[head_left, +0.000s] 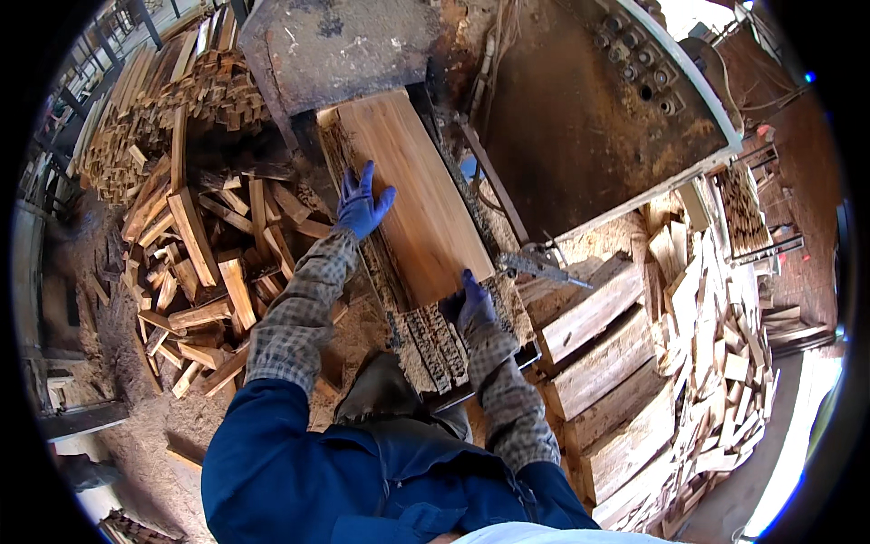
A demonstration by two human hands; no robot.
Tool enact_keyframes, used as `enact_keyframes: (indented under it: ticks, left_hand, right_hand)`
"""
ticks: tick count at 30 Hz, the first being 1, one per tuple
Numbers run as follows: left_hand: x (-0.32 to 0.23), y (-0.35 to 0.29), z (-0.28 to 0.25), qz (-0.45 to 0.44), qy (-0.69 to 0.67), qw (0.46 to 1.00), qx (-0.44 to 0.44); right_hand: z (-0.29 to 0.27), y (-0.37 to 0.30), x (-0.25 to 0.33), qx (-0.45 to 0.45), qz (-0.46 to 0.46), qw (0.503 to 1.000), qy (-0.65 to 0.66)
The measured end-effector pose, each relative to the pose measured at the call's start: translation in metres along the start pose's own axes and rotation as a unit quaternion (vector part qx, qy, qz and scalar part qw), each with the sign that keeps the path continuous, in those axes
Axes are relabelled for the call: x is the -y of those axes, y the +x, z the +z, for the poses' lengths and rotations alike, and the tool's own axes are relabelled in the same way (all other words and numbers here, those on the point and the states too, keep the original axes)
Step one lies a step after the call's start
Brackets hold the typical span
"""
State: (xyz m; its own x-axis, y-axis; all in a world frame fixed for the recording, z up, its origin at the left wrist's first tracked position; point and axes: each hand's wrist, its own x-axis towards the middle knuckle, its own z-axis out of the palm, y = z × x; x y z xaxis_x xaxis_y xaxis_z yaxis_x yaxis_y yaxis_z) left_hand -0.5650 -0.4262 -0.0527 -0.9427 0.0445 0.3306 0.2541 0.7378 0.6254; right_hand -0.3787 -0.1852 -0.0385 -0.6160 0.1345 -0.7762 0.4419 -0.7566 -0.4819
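A wide wooden plank (412, 190) lies lengthwise on the narrow infeed bed of a machine (340, 54), its far end close against the grimy metal housing. My left hand (362, 207), in a blue glove, rests with fingers spread at the plank's left edge. At the near right corner, my right hand (473, 304), also gloved, has its thumb and fingers around the plank's end. Its fingertips are partly hidden. Sawdust cakes the bed (435, 349) between my body and the plank.
Loose offcuts (204, 272) are heaped on the floor to my left, with stacked boards (172, 100) behind them. Thick timbers (598, 354) are piled at my right, beside more scrap pieces (716, 372). A rusty control panel with round buttons (639, 59) stands ahead right.
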Motion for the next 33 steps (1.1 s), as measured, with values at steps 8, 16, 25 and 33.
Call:
enact_keyframes:
  ticks: [8, 16, 25, 33]
  left_hand:
    - [-0.021, 0.019, -0.024, -0.050, 0.223, 0.973, 0.025]
    - [-0.153, -0.104, 0.025, 0.287, 0.143, 0.947, 0.014]
    - [-0.143, -0.081, 0.046, 0.238, 0.223, 0.945, -0.006]
    - [-0.129, -0.051, 0.054, 0.301, 0.230, 0.925, -0.029]
  right_hand:
    - [0.015, -0.019, 0.001, 0.064, -0.029, 0.994, -0.082]
    - [-0.131, -0.126, -0.015, 0.093, -0.122, 0.977, -0.145]
    - [-0.430, -0.122, -0.100, -0.083, -0.079, 0.993, 0.036]
    - [-0.484, -0.113, -0.194, -0.173, 0.053, 0.962, -0.206]
